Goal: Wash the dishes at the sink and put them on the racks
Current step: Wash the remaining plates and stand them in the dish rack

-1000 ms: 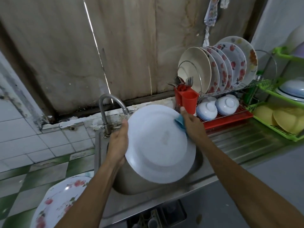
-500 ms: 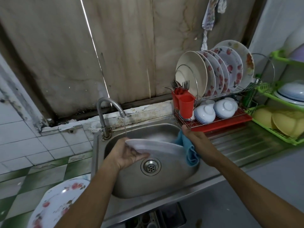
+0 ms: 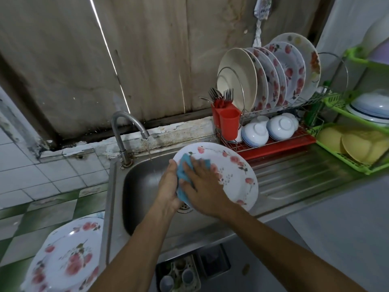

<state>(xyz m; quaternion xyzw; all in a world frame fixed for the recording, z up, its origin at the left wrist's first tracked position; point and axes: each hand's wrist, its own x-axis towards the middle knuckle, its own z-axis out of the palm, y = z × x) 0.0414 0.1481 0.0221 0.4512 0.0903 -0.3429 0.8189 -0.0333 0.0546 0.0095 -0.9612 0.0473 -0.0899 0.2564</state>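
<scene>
I see dim, flat light, one bright slit (image 3: 109, 53) glaring through the wall (image 3: 63, 60); edges bow wide-angle, lower-left plate (image 3: 63, 262) smeared by blur.

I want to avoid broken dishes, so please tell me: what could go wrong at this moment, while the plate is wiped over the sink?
1. The left hand grips the tilted plate only at its rim while the right hand presses the cloth on it. If wet, it might slip into the sink.
2. The second plate beside the sink lies close to the left forearm, so an elbow could knock it.
</scene>
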